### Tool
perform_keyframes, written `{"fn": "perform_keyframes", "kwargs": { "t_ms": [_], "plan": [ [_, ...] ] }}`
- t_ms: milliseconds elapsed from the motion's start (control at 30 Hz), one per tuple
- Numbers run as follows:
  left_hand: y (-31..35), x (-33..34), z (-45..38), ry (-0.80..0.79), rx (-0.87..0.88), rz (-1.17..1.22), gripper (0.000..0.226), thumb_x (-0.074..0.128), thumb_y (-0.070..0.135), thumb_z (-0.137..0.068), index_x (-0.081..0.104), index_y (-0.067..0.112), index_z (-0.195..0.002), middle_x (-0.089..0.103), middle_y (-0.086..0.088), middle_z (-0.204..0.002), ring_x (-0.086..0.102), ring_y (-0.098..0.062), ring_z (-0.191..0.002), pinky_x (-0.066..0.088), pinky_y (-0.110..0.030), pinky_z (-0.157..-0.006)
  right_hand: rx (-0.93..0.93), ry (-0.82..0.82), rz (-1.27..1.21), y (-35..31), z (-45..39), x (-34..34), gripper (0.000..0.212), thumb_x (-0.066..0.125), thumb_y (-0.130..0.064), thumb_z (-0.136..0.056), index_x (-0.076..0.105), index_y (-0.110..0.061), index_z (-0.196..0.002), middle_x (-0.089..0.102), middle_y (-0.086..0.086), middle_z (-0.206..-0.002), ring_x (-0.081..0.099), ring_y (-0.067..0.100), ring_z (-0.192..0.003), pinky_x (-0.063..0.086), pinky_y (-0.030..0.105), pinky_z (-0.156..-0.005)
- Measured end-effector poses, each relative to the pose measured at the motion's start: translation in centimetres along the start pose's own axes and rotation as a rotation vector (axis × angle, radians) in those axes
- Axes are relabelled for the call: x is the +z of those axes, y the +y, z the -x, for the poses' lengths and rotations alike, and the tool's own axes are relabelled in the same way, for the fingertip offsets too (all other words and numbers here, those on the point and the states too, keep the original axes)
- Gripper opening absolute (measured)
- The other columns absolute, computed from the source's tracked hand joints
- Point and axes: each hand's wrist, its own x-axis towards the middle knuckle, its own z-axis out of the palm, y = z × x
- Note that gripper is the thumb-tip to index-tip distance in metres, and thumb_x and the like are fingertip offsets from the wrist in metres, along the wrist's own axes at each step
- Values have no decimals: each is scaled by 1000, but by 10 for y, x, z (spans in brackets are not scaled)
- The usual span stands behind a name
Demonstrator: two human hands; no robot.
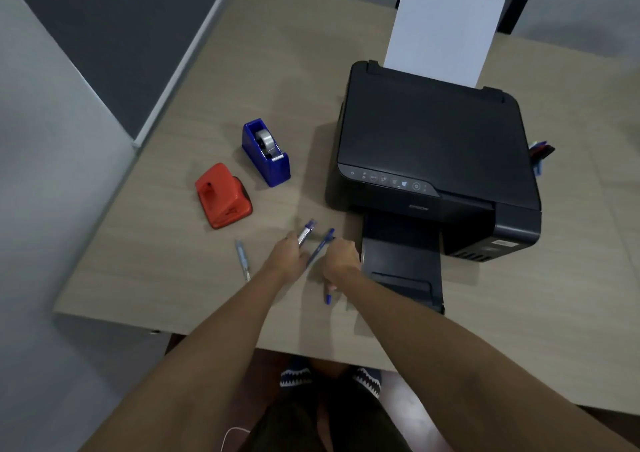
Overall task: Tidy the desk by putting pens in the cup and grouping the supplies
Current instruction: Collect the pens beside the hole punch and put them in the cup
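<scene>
Now your left hand is closed around a silver-barrelled pen, its blue end poking out past your knuckles toward the tape dispenser. Your right hand is curled shut just beside the printer tray; a blue pen angles between your two hands, and another blue pen tip shows below your right wrist, though you cannot tell which of these it actually grips. A loose pen lies on the desk left of your left hand, apart from it. Beyond that sits the red hole punch, near the dispenser. White paper stands in the printer's rear feed.
</scene>
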Motion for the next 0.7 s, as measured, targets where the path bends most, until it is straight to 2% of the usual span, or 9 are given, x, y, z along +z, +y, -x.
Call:
{"fn": "perform_keyframes", "kwargs": {
  "t_ms": [100, 167, 233, 267, 333, 433, 533, 600, 700],
  "plan": [
    [-2, 4, 0, -16, 68, -59, 38, 70, 24, -77, 60, -1, -103, 65, -22, -103, 62, -38, -98, 46, -37, -77, 27, -51, -8, 1, -1, -4, 18, 69, 1, -79, 62, 4, -95, 68, 18, -106, 71, 31, -95, 60, 37, -80],
    [-1, 6, 0, -19, 92, -108, 37, 72, 24, -75, 64, 2, -104, 66, -20, -104, 63, -37, -98, 47, -36, -76, 0, -44, -49, 3, -2, -8, 21, 69, -6, -81, 63, 3, -99, 68, 18, -103, 70, 30, -94, 60, 36, -76],
    [-2, 9, -1, -11, 106, -170, 32, 65, 20, -79, 64, 2, -106, 64, -22, -109, 62, -39, -100, 48, -39, -79, -4, -4, -50, 2, -3, -13, 37, 74, -12, -78, 62, 1, -111, 66, 14, -97, 67, 25, -95, 57, 28, -72],
    [-2, 10, -1, -11, 100, -193, 31, 60, 19, -83, 62, 1, -108, 61, -23, -112, 61, -39, -103, 47, -41, -82, 6, 40, -80, 1, -3, -16, 40, 74, -13, -78, 60, 2, -113, 66, 13, -101, 67, 25, -99, 56, 28, -74],
    [-3, 10, -2, -12, 66, -187, 31, 51, 18, -89, 58, -2, -113, 54, -24, -118, 57, -40, -108, 45, -43, -87, 15, 77, -141, -1, -4, -25, 32, 63, -11, -87, 57, 6, -113, 67, 20, -111, 67, 32, -105, 55, 34, -81],
    [-9, 4, 0, 29, 50, -81, 31, 45, 18, -94, 55, -7, -109, 56, -29, -115, 57, -42, -105, 43, -43, -84, 30, 144, -241, -5, -5, -38, 28, 51, -8, -91, 57, 7, -114, 65, 23, -115, 65, 36, -106, 54, 35, -80],
    [-26, -15, 11, 105, 62, 84, 21, 43, 13, -96, 51, -5, -104, 63, -29, -98, 61, -42, -89, 44, -42, -73, 16, 195, -249, -11, -1, -42, 34, 41, -15, -93, 51, -2, -123, 60, 20, -122, 60, 37, -111, 49, 41, -90],
    [-46, -31, 23, 176, 19, 276, 8, 44, 8, -93, 50, 4, -97, 63, -15, -82, 60, -33, -75, 46, -37, -69, -21, 198, -189, -22, 5, -38, 35, 37, -21, -94, 50, -7, -124, 61, 17, -121, 60, 36, -110, 48, 42, -91],
    [-79, -53, 40, 245, -45, 535, 8, 47, 4, -91, 52, 5, -96, 61, 0, -68, 58, -22, -65, 48, -36, -70, -148, 93, -88, -45, 15, -20, 34, 44, -22, -95, 50, -4, -124, 60, 18, -124, 59, 35, -114, 48, 41, -92]
  ]
}}
